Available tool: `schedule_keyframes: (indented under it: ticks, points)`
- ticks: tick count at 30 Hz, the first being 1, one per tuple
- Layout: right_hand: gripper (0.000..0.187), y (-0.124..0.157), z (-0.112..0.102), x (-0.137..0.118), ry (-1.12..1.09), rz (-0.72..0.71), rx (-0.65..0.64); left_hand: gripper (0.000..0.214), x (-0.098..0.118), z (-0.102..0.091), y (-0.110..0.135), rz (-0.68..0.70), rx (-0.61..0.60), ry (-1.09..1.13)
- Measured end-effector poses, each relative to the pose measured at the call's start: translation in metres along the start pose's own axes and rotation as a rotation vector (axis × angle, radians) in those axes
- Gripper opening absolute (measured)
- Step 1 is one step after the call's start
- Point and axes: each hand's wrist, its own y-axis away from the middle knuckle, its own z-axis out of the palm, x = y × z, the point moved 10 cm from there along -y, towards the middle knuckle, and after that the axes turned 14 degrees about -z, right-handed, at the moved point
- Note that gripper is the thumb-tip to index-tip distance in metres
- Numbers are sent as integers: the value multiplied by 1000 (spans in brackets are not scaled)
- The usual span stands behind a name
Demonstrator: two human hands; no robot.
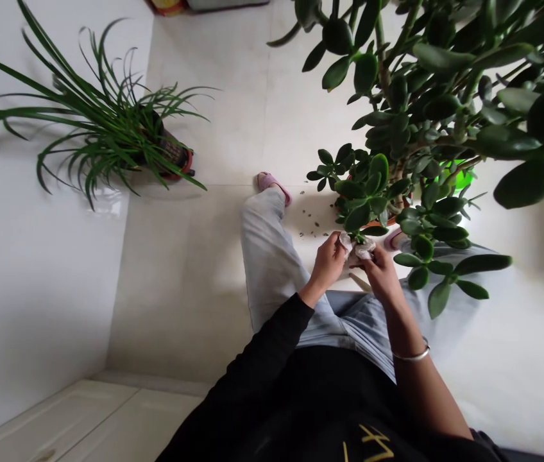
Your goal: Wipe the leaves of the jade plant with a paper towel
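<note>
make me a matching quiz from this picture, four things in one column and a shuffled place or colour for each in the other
Things
1. crumpled white material
2. silver bracelet
3. long-leaved plant
4. left slipper

Places or colours
A. beside the white wall
B. pink
C. in the left hand and right hand
D. around the right forearm

Pairs: 1-C, 2-D, 3-A, 4-B

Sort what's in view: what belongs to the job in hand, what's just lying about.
In the job:
- left hand and right hand, each holding a white wad
- round-leaved plant, its leaves at the hands

Apparently just about:
- grassy plant, off to the left
- dark bits on the floor
- green object, partly hidden by leaves
</note>
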Motion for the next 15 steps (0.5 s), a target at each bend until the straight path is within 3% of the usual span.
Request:
schedule_keyframes:
  ticks: [6,11,15]
  points:
    - [22,-10,-13,-4,177,-22,83,15,0,4,6,30,-54,26]
    - [30,2,1,0,-118,75,5,17,-8,-5,2,-15,1,93]
    - [35,22,-4,13,-261,214,27,18,-15,-3,1,-44,-14,112]
